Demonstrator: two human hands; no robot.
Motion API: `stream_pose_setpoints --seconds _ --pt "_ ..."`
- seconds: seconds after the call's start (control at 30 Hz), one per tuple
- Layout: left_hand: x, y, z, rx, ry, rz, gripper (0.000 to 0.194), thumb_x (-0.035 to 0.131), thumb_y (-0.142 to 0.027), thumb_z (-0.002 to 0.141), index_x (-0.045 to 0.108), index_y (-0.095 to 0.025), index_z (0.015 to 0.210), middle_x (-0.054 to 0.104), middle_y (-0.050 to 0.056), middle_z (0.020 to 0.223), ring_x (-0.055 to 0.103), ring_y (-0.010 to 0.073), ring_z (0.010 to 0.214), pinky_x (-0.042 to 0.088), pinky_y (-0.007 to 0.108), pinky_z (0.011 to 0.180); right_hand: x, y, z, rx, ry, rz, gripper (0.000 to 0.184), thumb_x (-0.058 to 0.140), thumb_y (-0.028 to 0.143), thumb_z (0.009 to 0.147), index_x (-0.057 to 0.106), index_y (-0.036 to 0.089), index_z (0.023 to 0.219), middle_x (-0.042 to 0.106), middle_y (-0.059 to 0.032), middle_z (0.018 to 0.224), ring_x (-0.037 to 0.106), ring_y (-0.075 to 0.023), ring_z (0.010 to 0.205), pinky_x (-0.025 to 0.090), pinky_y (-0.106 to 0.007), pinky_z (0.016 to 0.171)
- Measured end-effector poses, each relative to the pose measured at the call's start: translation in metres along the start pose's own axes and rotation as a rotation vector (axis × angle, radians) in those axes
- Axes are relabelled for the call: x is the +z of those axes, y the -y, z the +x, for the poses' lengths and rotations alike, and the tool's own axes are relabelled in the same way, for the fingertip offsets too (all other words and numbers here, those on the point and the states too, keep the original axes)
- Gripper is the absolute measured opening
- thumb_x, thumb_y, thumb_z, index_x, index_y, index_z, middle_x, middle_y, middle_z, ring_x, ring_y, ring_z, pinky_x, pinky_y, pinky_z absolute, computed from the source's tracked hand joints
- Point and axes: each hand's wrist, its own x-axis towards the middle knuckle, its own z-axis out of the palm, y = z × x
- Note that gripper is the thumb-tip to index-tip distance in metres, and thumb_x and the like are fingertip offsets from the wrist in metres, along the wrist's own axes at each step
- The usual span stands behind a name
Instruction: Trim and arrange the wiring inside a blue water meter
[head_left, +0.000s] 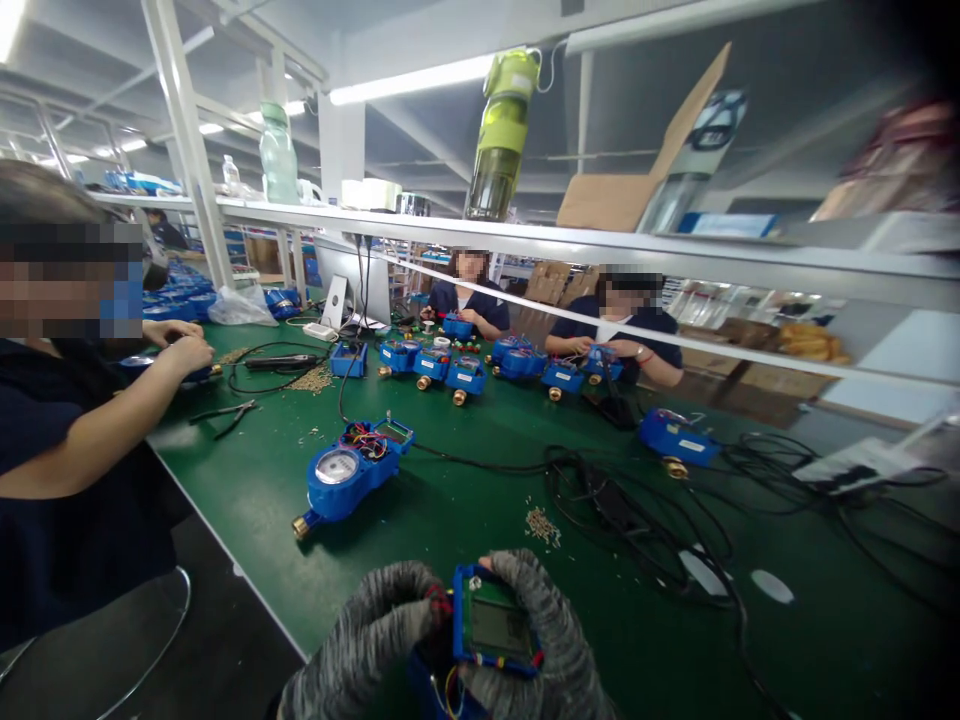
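One blue frame (457,625) is showing one gray screen (499,628); one right hand (559,640) is gripping it, one left hand (375,625) is curling beside, hold unclear

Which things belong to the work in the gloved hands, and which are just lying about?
Belongs, probably:
blue-framed screen, in right hand
blue case beneath
coloured wires
nearest pile of tiny pieces, perhaps

Lying about, apparently:
yellow-green bottle
cardboard box
plastic bag
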Motion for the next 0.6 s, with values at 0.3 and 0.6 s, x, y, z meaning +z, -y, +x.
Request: stream_pose_setpoints --seconds 0.3,0.6 --pt "-0.007 0.002 -0.001 0.016 0.101 0.172 0.035 0.078 -0.044 0.075 0.066 -0.015 0.089 0.063 0.002 0.080 0.057 0.0138 0.075 0.047 0.025 0.069 0.001 -0.012 -0.006 -0.035 0.025 -0.117 0.078 0.070 0.055 0.088 0.030 0.027 0.149 0.051 -0.0120 0.132 0.051 -0.0386 0.119 0.050 -0.057 0.096" --pt "-0.017 0.000 -0.016 0.034 0.159 0.356 0.038 0.082 -0.037 0.072 0.066 -0.021 0.104 0.068 0.003 0.094 0.061 0.0178 0.088 0.049 0.029 0.081 0.000 -0.002 -0.001 -0.022 0.018 -0.030 0.071 0.064 0.060 0.092 0.034 0.027 0.147 0.052 -0.0114 0.130 0.052 -0.0338 0.119 0.050 -0.048 0.099"
